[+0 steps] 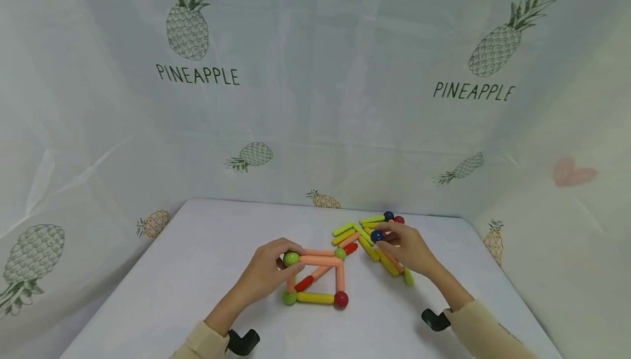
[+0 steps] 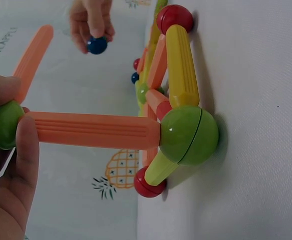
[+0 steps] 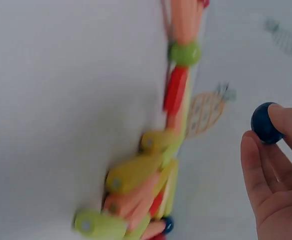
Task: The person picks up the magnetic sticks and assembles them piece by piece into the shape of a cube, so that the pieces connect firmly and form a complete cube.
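My left hand (image 1: 266,272) pinches a light-green ball (image 1: 291,258) at the upper left corner of a frame built from ribbed magnetic sticks and balls. In the left wrist view an orange stick (image 2: 93,130) runs from that ball down to another green ball (image 2: 190,135) on the table. A yellow stick (image 1: 315,298) joins the lower green ball to a red ball (image 1: 341,300). My right hand (image 1: 411,246) holds a dark blue ball (image 3: 266,123) between thumb and fingertips, raised above the loose sticks.
Loose yellow, orange and lime sticks (image 1: 368,248) lie in a pile at the back right. Another blue ball (image 1: 389,215) and a red ball (image 1: 399,220) sit at its far end. A pineapple-print cloth (image 1: 315,101) hangs behind the white table (image 1: 222,227).
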`<state>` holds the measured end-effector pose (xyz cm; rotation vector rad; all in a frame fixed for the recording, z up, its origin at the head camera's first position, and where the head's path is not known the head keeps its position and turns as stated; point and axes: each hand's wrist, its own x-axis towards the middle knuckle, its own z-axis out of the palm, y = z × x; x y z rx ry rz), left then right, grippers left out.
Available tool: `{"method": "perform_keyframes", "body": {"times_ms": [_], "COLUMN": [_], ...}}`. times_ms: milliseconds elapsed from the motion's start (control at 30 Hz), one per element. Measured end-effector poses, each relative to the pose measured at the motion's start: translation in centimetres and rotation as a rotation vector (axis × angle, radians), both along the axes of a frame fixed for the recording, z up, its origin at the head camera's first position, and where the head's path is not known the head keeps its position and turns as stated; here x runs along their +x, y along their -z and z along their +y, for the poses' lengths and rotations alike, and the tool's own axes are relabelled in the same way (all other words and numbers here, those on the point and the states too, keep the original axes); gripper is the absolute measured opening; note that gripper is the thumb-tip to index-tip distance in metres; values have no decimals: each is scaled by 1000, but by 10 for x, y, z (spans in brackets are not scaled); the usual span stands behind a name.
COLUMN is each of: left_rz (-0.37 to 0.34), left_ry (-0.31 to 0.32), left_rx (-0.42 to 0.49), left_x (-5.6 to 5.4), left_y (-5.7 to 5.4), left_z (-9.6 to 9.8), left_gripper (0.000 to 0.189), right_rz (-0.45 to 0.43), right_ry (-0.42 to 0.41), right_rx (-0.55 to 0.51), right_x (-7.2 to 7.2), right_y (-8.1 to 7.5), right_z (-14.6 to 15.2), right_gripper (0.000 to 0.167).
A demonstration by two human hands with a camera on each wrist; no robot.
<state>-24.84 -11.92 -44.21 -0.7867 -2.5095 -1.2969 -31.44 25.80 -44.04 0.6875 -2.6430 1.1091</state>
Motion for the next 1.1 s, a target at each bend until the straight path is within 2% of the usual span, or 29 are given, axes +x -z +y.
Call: {"method": "perform_keyframes", "body": {"times_ms": [200,400,533,767,967,1100], "left_rz": [8,5,5,4,83,158], "left_ry": [-6,-8,-13,-15,-24,-5], "left_rx": [8,14,18,3,-109,-202], "left_x": [1,1,1,1,0,-4], "left_y": [0,0,0,-1,-6,-13], "left_z": [0,0,-1,-1,2,12], "left_gripper": [22,21,21,21,27,28], "right_rz": [20,-22,-19,1,-12,-39], "right_ry": [-137,-205,-230,-219,-198,-172], "right_rx": [-51,-104,-111,-118,-125,-140], "right_x": [33,55,61,66,67,67], "right_y": [-6,-13,-14,-14,-17,-18], "right_z": [-35,-57,-65,-71,-72,-73], "right_gripper": [35,35,35,36,36,35]}}
